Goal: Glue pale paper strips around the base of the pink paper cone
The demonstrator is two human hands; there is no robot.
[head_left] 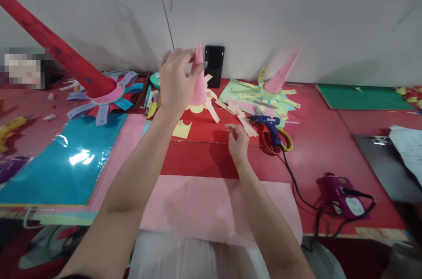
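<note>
Left hand (176, 78) pinches the tip of a pink paper cone (198, 83) standing on cream paper petals (211, 107) at the red table's (329, 147) far side. Right hand (238, 140), fingers curled, touches loose paper strips (242, 120); whether it grips one cannot be told. The blue glue gun (271, 127) lies just beside: risk of burnt fingers, or squeezing could crush the cone.

A grey wall (296, 6) backs the red table (329, 138).
</note>
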